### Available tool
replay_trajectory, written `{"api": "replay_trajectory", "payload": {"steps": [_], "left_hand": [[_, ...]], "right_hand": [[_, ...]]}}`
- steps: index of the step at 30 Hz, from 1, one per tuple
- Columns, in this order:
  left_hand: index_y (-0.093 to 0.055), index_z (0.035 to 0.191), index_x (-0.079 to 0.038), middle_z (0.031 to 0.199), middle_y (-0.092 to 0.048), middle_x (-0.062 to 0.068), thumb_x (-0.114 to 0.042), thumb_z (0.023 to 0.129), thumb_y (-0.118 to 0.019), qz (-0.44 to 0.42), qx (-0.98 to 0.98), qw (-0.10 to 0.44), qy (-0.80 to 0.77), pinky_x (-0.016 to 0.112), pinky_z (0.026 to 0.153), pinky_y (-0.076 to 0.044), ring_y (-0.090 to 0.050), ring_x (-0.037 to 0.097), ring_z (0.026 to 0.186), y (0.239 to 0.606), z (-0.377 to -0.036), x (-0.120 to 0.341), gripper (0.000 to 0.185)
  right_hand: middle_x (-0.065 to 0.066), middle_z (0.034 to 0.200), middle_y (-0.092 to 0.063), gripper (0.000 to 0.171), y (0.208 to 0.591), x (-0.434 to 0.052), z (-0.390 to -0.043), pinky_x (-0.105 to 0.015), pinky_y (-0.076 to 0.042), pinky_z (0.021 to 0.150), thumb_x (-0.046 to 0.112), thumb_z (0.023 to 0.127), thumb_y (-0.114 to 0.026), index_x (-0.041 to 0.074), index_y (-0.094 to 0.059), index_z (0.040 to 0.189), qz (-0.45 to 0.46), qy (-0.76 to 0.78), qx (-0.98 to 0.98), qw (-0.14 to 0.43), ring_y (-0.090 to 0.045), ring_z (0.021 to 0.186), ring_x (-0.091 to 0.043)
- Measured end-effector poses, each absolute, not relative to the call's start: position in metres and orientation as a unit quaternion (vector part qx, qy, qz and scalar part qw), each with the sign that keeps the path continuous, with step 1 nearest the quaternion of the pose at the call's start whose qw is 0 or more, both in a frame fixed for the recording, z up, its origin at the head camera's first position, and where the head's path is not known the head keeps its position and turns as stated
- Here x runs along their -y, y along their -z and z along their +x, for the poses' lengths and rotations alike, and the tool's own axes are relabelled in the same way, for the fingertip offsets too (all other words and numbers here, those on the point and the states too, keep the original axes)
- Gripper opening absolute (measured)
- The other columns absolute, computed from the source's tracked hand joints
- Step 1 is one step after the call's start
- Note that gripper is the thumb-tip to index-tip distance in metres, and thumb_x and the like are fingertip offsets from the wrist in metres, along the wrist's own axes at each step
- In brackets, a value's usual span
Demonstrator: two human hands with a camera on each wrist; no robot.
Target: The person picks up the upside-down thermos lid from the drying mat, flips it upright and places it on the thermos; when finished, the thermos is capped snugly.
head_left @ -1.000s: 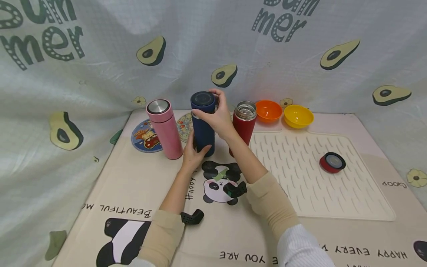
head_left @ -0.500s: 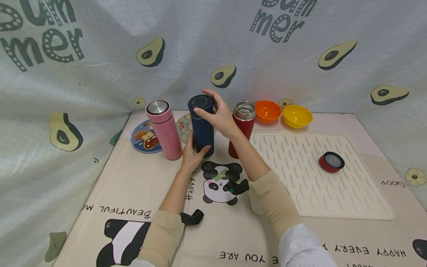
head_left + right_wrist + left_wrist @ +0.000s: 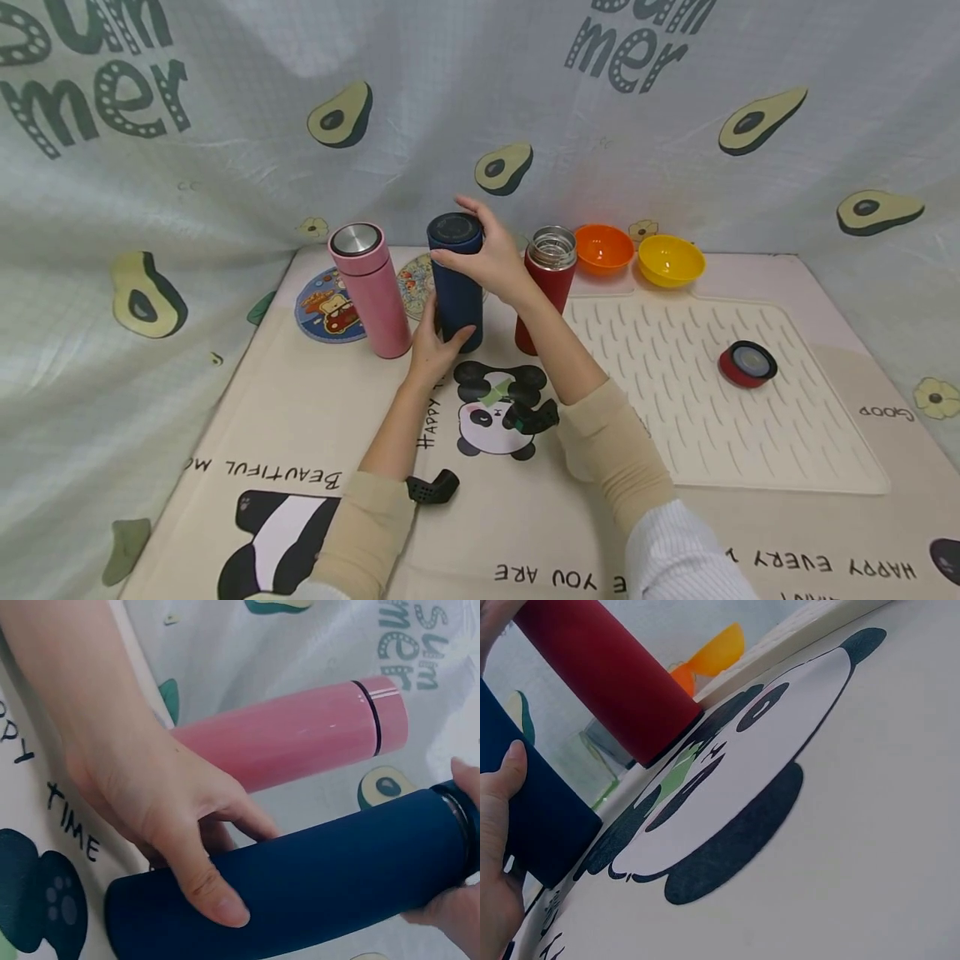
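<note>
A navy flask (image 3: 456, 292) stands upright on the printed table mat, between a pink flask (image 3: 371, 287) and an open red flask (image 3: 546, 283). My left hand (image 3: 438, 337) grips the navy flask near its base, with the thumb (image 3: 504, 776) pressed on its front. My right hand (image 3: 483, 254) holds the flask's dark cap (image 3: 454, 230) from the right side, thumb in front and fingers round the back. In the right wrist view the left hand (image 3: 157, 810) wraps the navy flask (image 3: 315, 885), with the pink flask (image 3: 300, 731) behind it.
The red flask's lid (image 3: 747, 364) lies on the ribbed cream drying mat (image 3: 697, 417) at the right. An orange bowl (image 3: 603, 248) and a yellow bowl (image 3: 670, 260) sit at the back. Two round coasters (image 3: 324, 307) lie behind the flasks.
The right hand has shifted round the cap, its fingers now more extended. The cap sits slightly lower on the navy flask. The left hand has kept its grip.
</note>
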State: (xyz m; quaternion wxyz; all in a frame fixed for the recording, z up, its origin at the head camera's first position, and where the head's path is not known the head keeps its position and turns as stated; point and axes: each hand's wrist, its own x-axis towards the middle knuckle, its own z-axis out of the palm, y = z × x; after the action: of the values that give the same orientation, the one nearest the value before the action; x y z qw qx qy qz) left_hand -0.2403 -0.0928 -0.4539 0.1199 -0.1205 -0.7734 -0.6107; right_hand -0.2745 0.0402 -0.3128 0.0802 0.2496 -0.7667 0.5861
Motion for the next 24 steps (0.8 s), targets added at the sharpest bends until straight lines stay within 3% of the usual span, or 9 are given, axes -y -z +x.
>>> {"api": "replay_trajectory", "payload": {"steps": [4, 10, 16, 20, 24], "left_hand": [[-0.020, 0.145, -0.013, 0.143, -0.034, 0.014, -0.022, 0.083, -0.069, -0.131, 0.769, 0.129, 0.612, 0.039, 0.105, -0.028, -0.034, 0.026, 0.130, 0.4544, -0.2412, 0.0933, 0.080], [-0.021, 0.145, -0.013, 0.141, -0.036, 0.014, -0.019, 0.082, -0.069, -0.129, 0.766, 0.126, 0.617, 0.038, 0.105, -0.029, -0.036, 0.025, 0.128, 0.4527, -0.2408, 0.0929, 0.079], [-0.022, 0.144, -0.013, 0.141, -0.037, 0.013, -0.018, 0.082, -0.070, -0.133, 0.767, 0.132, 0.614, 0.036, 0.104, -0.031, -0.037, 0.023, 0.127, 0.4518, -0.2414, 0.0920, 0.079], [-0.021, 0.144, -0.012, 0.142, -0.035, 0.014, -0.021, 0.081, -0.071, -0.122, 0.770, 0.122, 0.614, 0.037, 0.105, -0.030, -0.036, 0.024, 0.128, 0.4519, -0.2405, 0.0917, 0.081], [-0.023, 0.144, -0.012, 0.141, -0.036, 0.015, -0.022, 0.080, -0.072, -0.122, 0.770, 0.129, 0.613, 0.037, 0.105, -0.030, -0.037, 0.025, 0.128, 0.4517, -0.2415, 0.0922, 0.080]], "right_hand": [[-0.007, 0.130, -0.042, 0.080, 0.3089, -0.0380, -0.2756, -0.030, -0.043, 0.091, 0.029, 0.072, -0.078, 0.014, -0.035, 0.138, 0.234, -0.558, 0.792, 0.082, -0.044, 0.114, -0.015], [-0.008, 0.140, -0.035, 0.069, 0.3076, -0.0427, -0.2736, -0.034, -0.036, 0.100, 0.015, 0.085, -0.064, 0.013, -0.027, 0.143, 0.250, -0.596, 0.763, 0.019, -0.041, 0.122, -0.019], [-0.009, 0.133, -0.039, 0.074, 0.3058, -0.0390, -0.2756, -0.032, -0.043, 0.092, 0.029, 0.078, -0.072, 0.014, -0.030, 0.138, 0.228, -0.591, 0.773, 0.041, -0.047, 0.111, -0.018], [-0.009, 0.139, -0.035, 0.070, 0.3069, -0.0423, -0.2753, -0.035, -0.036, 0.100, 0.017, 0.084, -0.065, 0.012, -0.026, 0.142, 0.238, -0.616, 0.750, 0.019, -0.039, 0.122, -0.017], [-0.009, 0.136, -0.037, 0.068, 0.3071, -0.0420, -0.2763, -0.034, -0.038, 0.098, 0.015, 0.083, -0.066, 0.012, -0.030, 0.141, 0.229, -0.641, 0.733, 0.008, -0.043, 0.117, -0.018]]}}
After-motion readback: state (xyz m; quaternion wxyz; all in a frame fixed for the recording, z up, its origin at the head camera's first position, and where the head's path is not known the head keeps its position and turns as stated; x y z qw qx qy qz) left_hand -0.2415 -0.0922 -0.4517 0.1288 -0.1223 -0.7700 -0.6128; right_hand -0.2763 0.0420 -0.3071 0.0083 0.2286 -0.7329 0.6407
